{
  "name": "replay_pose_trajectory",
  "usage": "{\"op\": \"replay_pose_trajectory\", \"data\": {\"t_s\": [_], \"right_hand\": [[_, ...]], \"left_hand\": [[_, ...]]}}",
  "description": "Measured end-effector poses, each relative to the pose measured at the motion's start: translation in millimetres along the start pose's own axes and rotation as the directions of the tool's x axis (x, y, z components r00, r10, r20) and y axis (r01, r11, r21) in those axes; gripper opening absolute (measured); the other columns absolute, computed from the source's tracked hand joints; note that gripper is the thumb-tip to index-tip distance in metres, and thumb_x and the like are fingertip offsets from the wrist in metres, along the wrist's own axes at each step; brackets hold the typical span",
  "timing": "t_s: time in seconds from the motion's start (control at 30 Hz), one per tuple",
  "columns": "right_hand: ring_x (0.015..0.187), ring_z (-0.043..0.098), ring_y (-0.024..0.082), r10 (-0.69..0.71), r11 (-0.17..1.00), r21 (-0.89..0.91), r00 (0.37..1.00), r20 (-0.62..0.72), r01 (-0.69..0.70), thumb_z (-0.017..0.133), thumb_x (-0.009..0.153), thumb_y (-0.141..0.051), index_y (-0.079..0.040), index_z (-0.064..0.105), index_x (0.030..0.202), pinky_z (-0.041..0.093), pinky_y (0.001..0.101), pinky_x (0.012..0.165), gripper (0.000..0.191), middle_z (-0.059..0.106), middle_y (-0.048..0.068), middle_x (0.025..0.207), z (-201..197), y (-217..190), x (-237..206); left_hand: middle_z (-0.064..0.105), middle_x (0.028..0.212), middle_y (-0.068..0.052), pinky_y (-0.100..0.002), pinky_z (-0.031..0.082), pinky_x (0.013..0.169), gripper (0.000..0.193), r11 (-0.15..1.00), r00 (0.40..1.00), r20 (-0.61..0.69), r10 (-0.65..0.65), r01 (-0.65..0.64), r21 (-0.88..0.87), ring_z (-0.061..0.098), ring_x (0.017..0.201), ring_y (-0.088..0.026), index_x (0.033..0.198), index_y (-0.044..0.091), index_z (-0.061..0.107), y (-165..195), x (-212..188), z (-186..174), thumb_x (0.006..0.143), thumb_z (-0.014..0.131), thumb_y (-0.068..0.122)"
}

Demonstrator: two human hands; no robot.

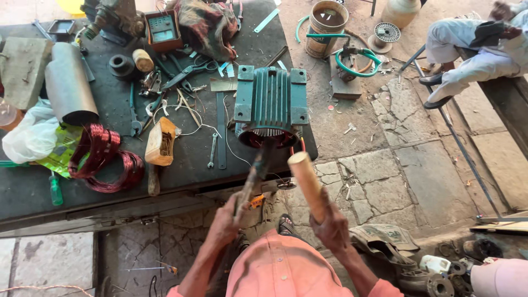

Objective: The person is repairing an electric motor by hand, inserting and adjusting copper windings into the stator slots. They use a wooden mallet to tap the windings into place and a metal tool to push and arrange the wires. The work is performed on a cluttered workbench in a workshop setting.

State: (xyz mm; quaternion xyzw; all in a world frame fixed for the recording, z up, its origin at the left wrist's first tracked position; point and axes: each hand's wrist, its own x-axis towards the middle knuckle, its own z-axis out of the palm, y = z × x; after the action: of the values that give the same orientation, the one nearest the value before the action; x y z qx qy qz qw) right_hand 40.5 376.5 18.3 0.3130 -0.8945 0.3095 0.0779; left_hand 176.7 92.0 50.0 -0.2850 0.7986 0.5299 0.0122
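The green stator (270, 104) sits at the worktop's (33, 192) near edge, just beyond the left hand (225, 220), whose grip is closed on a dark rod (254, 173) that seems to reach its bore, the right hand (331, 226) clasping a wooden mallet (307, 181), copper coils (107, 159) well to the left.

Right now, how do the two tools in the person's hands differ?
The wooden rod in the right hand is pale, thick and smooth; the thin tool in the left hand is dark and slimmer. The thin tool's tip reaches the green motor housing; the wooden rod ends short of it. Both tilt up toward that housing.
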Motion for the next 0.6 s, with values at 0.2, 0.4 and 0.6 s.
{"op": "replay_pose_trajectory", "data": {"t_s": [0.2, 0.4, 0.6], "right_hand": [[0.085, 0.074, 0.036, 0.066, 0.989, 0.148, 0.941, -0.331, -0.017, 0.081, 0.084, -0.021, 0.007, 0.031, 0.154, 0.06, 0.0451, 0.07, 0.091, 0.068, 0.029, 0.107, -16, -14, 28], [0.093, 0.075, 0.032, -0.051, 0.937, 0.314, 0.949, -0.312, 0.154, 0.08, 0.091, -0.015, -0.004, 0.045, 0.149, 0.063, 0.04, 0.078, 0.069, 0.069, 0.018, 0.113, 58, -21, 30], [0.069, 0.065, 0.041, -0.044, 0.999, -0.017, 0.987, 0.153, 0.048, 0.082, 0.066, -0.015, -0.012, 0.042, 0.152, 0.055, 0.0515, 0.061, 0.095, 0.063, 0.02, 0.088, 63, -6, 4]], "left_hand": [[0.068, 0.072, -0.013, -0.048, 0.056, 0.055, 0.054, 0.994, 0.994, 0.017, -0.104, 0.104, -0.03, 0.068, 0.053, -0.028, 0.137, 0.014, 0.057, 4, 8, -42, 0.097, 0.054, 0.051], [0.073, 0.083, -0.025, -0.053, 0.055, 0.066, 0.06, 0.942, 0.989, -0.143, 0.045, 0.006, 0.336, 0.072, 0.08, -0.045, 0.146, 0.015, 0.046, -31, 17, -20, 0.099, 0.054, 0.051], [0.074, 0.094, -0.025, -0.047, 0.058, 0.068, 0.053, 0.977, 0.963, -0.164, 0.215, -0.213, 0.027, 0.076, 0.084, -0.041, 0.144, 0.011, 0.048, -45, 12, 20, 0.103, 0.052, 0.043]]}}
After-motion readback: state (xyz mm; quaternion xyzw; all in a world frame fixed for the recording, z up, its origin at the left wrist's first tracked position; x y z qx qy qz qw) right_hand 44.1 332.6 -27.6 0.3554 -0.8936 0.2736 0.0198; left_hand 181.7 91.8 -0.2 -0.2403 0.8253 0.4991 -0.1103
